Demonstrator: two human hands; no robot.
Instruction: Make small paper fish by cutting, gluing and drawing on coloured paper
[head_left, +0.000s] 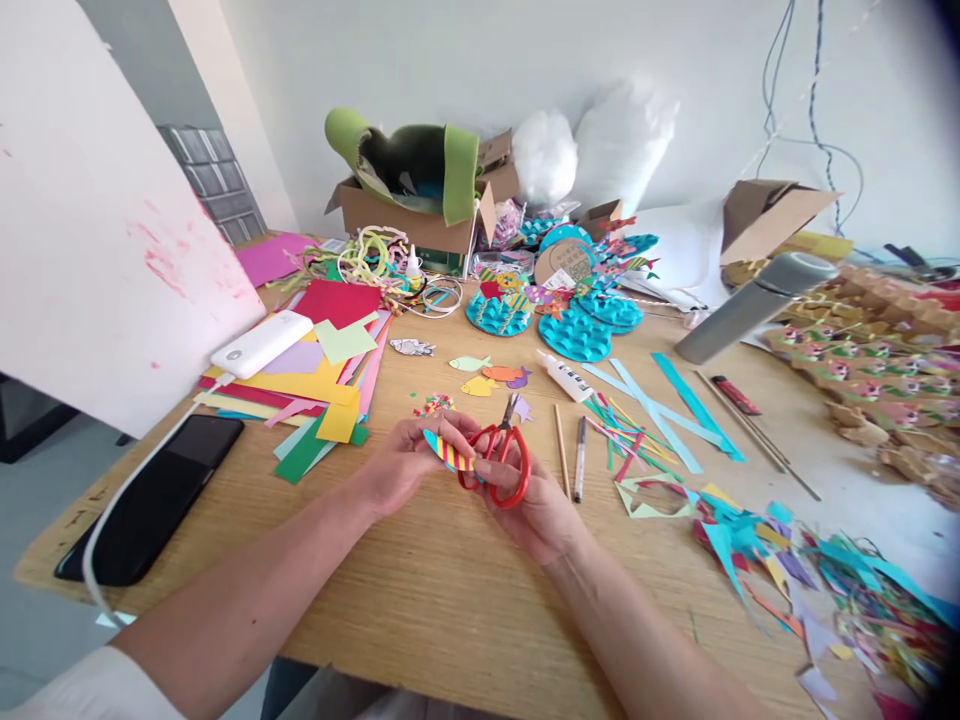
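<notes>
My left hand (405, 460) is closed on a small paper fish (452, 452) with yellow and red stripes and a blue edge. The red-handled scissors (517, 480) are in my right hand (544, 510), their blades pointing away from me. Fingers of the right hand also reach the fish's near end. Just beyond my hands lie green, yellow, orange and purple paper fish (478, 386) and a patterned grey-white fish (412, 347). Tiny coloured paper bits (435, 404) are heaped behind my left hand.
Coloured paper sheets (300, 385), a white power bank (261, 343) and a black phone (154, 500) lie left. A glue bottle (564, 376), pen (580, 460), paper strips (652, 415) and scraps (787, 570) lie right. A grey flask (750, 308) and blue egg-carton discs (575, 335) stand behind.
</notes>
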